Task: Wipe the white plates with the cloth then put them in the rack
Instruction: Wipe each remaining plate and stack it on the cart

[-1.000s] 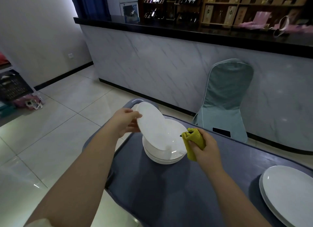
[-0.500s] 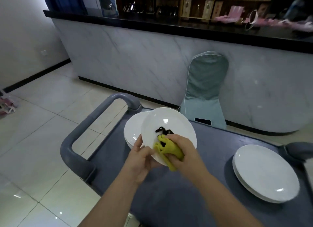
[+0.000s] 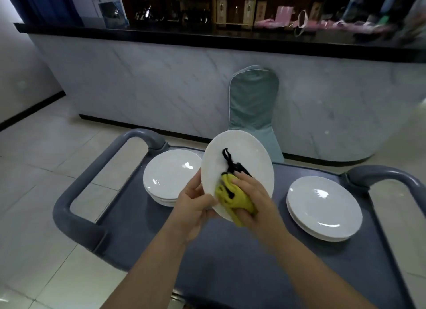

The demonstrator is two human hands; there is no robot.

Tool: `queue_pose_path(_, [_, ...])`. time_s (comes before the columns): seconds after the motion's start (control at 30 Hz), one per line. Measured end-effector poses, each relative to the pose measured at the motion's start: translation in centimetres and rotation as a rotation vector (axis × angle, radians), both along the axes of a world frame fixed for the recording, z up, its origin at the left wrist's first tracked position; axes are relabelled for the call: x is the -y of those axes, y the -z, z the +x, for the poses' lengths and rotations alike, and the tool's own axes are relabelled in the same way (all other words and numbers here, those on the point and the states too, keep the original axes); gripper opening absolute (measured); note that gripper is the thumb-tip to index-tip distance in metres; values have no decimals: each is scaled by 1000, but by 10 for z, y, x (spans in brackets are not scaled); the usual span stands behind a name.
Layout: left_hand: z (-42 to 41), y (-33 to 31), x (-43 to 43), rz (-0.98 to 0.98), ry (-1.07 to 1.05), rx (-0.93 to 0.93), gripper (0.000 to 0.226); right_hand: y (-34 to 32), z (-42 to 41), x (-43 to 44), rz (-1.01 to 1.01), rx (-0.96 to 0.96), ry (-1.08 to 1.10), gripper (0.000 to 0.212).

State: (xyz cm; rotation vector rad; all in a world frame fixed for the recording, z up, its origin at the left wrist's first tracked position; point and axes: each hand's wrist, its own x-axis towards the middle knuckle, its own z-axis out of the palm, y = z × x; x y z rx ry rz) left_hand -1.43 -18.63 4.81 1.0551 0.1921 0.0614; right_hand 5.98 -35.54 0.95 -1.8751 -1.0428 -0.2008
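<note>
I hold one white plate (image 3: pixel 244 156) tilted upright above the grey cart. My left hand (image 3: pixel 193 207) grips its lower left rim. My right hand (image 3: pixel 252 195) holds a crumpled yellow cloth (image 3: pixel 232 199) with a black loop against the plate's lower face. A stack of white plates (image 3: pixel 170 175) sits on the cart to the left, behind my left hand. A second stack of white plates (image 3: pixel 322 207) lies on the cart to the right. No rack is in view.
The grey cart (image 3: pixel 230 258) has rounded handles at its left (image 3: pixel 76 198) and right (image 3: pixel 391 175) ends. A covered chair (image 3: pixel 253 101) stands behind it against a marble-fronted bar counter (image 3: pixel 161 82). Tiled floor lies to the left.
I lifted the plate off the left stack and brought it up in front of me. The cloth has moved onto the plate's face. My view has swung right, bringing the whole cart into sight.
</note>
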Motion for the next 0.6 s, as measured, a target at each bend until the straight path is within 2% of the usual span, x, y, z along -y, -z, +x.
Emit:
queue_pose_path(0.13, [-5, 8, 23, 100, 91, -37, 69, 0, 34, 59, -27, 9, 233, 49])
queue_pose_path(0.23, [-5, 8, 40, 106, 140, -68, 70, -35, 56, 44, 88, -42, 403, 50])
queue_pose_path(0.33, [-6, 4, 42, 72, 123, -24, 66, -51, 35, 6, 116, 34, 205, 53])
queue_pose_path(0.47, [-10, 0, 27, 92, 60, 3, 70, 3, -8, 20, 30, 19, -23, 52])
queue_pose_path(0.53, [-11, 0, 29, 120, 30, -26, 75, 22, -5, 51, 16, -25, 15, 52])
queue_pose_path(0.6, [-10, 1, 40, 122, 22, -47, 75, 22, 16, 70, 58, -125, 156, 52])
